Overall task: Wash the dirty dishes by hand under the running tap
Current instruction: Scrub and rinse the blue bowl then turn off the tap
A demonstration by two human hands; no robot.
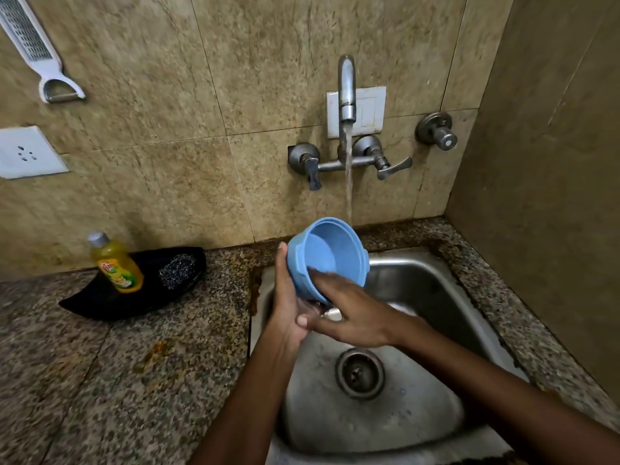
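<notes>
A blue plastic bowl (323, 253) is held tilted above the steel sink (419, 283), its opening facing up and right toward the stream. Water runs from the wall tap (347, 88) and falls onto the bowl's far rim. My left hand (288, 307) cups the bowl from the left and underneath. My right hand (352, 313) lies across the bowl's near rim, fingers pressed on it. A small pale object shows under my right hand; I cannot tell what it is.
A yellow dish-soap bottle (115, 263) and a steel scrubber (176, 271) rest on a black tray (100, 303) on the granite counter (134, 364) at the left. The sink drain (359, 373) lies below my hands. Tap levers (392, 167), a peeler (40, 55) and a socket (27, 152) are on the wall.
</notes>
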